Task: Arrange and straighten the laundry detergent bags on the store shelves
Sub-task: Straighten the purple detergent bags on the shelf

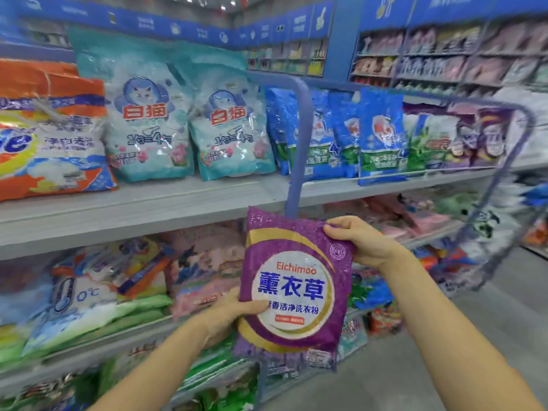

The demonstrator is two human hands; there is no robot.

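Observation:
I hold a purple lavender detergent bag (pixel 296 286) upright in front of the shelves, label facing me. My left hand (pixel 229 314) grips its lower left edge, thumb across the front. My right hand (pixel 360 241) pinches its upper right corner. On the upper shelf (pixel 148 209) stand two teal cat-logo bags (pixel 148 123), an orange and white bag (pixel 50 137) at the left, several blue bags (pixel 379 134) to the right, and purple and green bags (pixel 462 140) farther right.
A blue upright post (pixel 299 149) divides the shelf bays just behind the held bag. The lower shelves hold pink, green and white bags (pixel 89 304) lying flat. Grey aisle floor (pixel 415 366) runs at the right, with more stocked shelving (pixel 444 60) beyond.

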